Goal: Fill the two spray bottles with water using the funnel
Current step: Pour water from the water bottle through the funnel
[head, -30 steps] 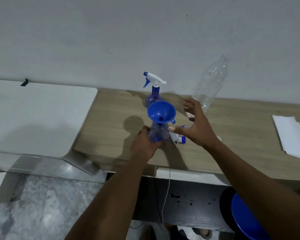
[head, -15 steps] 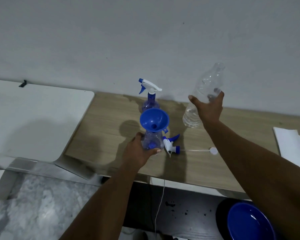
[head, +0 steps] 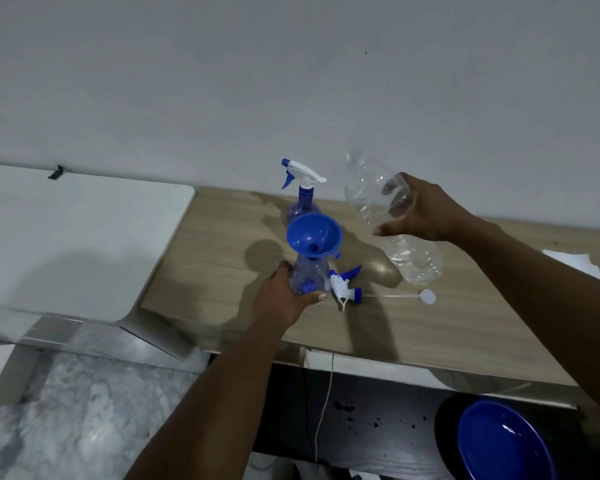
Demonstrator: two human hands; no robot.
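A blue funnel [head: 314, 236] sits in the neck of an open clear-blue spray bottle [head: 309, 276] standing on the wooden table [head: 430, 327]. My left hand [head: 281, 296] grips that bottle low down. Its removed white-and-blue trigger head [head: 345, 287] lies just to the right, its thin tube reaching a white disc [head: 427, 296]. A second spray bottle [head: 302, 199] with its trigger on stands behind the funnel. My right hand [head: 420, 211] holds a large clear water bottle [head: 388, 216] off the table, tilted with its mouth up-left, right of the funnel.
A white tabletop [head: 66, 237] adjoins on the left, with a metal frame below it. White folded paper [head: 568, 261] lies at the far right. A blue basin [head: 503, 445] sits low at the right, beside a thin white cable [head: 323, 410].
My right hand reached to the water bottle by the wall, took hold of it, lifted it and tilted it toward the funnel. My left hand stayed on the spray bottle.
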